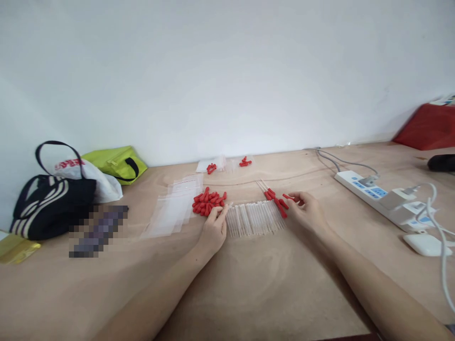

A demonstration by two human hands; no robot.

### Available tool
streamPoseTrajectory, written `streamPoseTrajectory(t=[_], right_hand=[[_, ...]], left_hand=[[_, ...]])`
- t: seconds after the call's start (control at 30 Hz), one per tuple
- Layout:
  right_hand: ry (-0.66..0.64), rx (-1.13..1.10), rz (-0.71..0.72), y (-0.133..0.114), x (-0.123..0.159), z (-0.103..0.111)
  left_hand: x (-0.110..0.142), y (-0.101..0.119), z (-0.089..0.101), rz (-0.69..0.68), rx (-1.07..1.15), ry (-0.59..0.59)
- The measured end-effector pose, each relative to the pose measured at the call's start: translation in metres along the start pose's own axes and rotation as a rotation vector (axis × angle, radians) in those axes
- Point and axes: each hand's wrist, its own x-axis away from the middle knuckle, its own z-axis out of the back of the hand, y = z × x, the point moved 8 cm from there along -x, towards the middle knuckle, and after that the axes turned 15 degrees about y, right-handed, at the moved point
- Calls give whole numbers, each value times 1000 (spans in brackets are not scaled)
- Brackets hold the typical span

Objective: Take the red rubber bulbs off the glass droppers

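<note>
Reaching in over the bare wooden table (249, 289) with both forearms, from the near edge toward the middle.

Resting the left hand (213, 229) flat at the left end of a row of clear tubes (254, 219), fingers straight and close together, gripping nothing as far as can be seen, fingertips touching the near edge of a pile of loose red caps (208, 201).

Curling the right hand (307, 210) at the right end of the same row, thumb and forefinger pinching a red-tipped piece (288, 196); hard to tell whether a bare cap or a cap already on a tube.

Judging progress from the layout: only getting started. Lying just beyond the right end of the row, touching one another, a few capped tubes (274, 195) looking finished. Lying side by side and still uncapped, most of the row. Waiting in the pile, plenty of caps. Sitting unfilled just left of the pile, a stack of flat clear bags (174, 206).

Lying farther back near the wall, two small bags (227, 164) with red pieces inside, seemingly packed already.

Standing well apart at the far left, a black bag (50, 203) and a green pouch (117, 163); stretching along the right, a power strip (369, 192).
</note>
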Motion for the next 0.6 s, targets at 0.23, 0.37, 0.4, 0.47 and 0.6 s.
streamPoseTrajectory(t=[0.23,0.37,0.4,0.47,0.6], right_hand=[[-106,115,-38,4,0,-5],[-145,212,-13,-1,1,-5],[-150,221,-6,-1,1,-5],[-161,231,3,-1,1,-5],[-183,253,5,1,2,-6]], left_hand=[[-3,6,0,-13,9,-18],[-3,15,1,-5,60,-39],[-3,16,1,4,80,-45],[-3,18,0,27,115,-61],[-2,20,-2,56,188,-103]])
